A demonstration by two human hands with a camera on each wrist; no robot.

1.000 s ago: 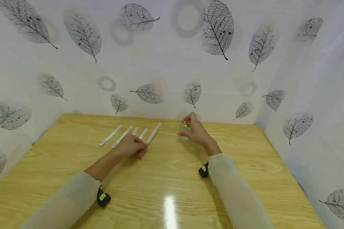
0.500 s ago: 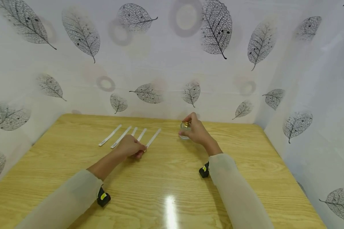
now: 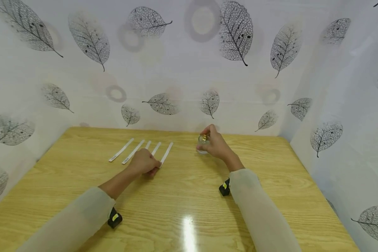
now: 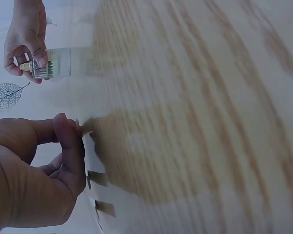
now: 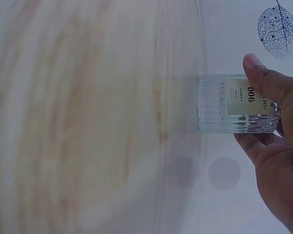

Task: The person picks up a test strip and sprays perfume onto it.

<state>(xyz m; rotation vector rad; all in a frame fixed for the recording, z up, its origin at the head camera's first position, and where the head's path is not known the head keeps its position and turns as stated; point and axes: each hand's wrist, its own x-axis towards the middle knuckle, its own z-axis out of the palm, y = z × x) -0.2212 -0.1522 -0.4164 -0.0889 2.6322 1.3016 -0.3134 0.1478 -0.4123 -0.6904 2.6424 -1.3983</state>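
My left hand (image 3: 143, 162) pinches the near end of a white paper strip (image 3: 167, 152), the rightmost of several. The strip lies slanted on the wooden table. Under and beside that hand are the other strips, partly hidden by it; the leftmost strip (image 3: 121, 149) has small dark print at its near end. My right hand (image 3: 218, 146) grips a clear ribbed glass perfume bottle (image 5: 215, 105) from the side, fingers near its gold-coloured neck. The bottle stands upright, with a pale label reading "006" in the right wrist view.
The wooden table (image 3: 182, 196) reaches back to a white leaf-print curtain (image 3: 182, 70), which also hangs along both sides. Black wrist cameras sit at the left sleeve (image 3: 114, 218) and the right sleeve (image 3: 224, 188). A bright reflection lies near the table's front.
The left hand has drawn the rightmost strip slightly toward me and left, nearer in line with the others. The right hand stays on the bottle in nearly the same place.
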